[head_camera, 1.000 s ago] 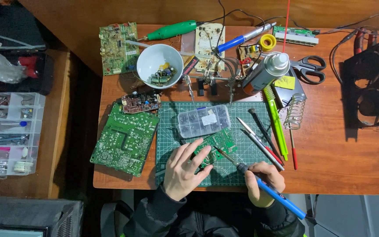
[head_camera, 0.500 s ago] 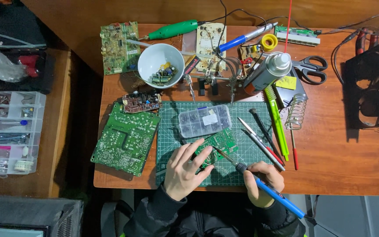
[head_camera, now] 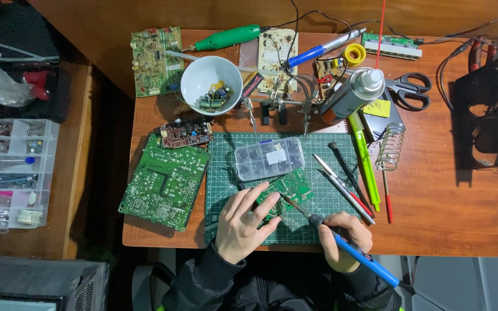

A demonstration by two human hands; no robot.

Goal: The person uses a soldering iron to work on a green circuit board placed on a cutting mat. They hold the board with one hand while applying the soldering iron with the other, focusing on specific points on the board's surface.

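While nothing much has shifted over the last second, with both hands staying where they were, the work looks settled into a steady hold-and-solder pose. Far out to the left of the left hand (head_camera: pixel 242 223) lies a large green circuit board (head_camera: pixel 165 181), solder side up. That left hand rests flat, fingers spread open, pressing the small green circuit board (head_camera: pixel 283 190) onto the cutting mat (head_camera: pixel 226 190); just beyond its fingertips sits a clear parts box (head_camera: pixel 269 158). To its right, the right hand (head_camera: pixel 344 239) is closed around the blue soldering iron (head_camera: pixel 347 247), whose tip reaches up and left to touch the small board. Further right lie tweezers and pens (head_camera: pixel 347 184)
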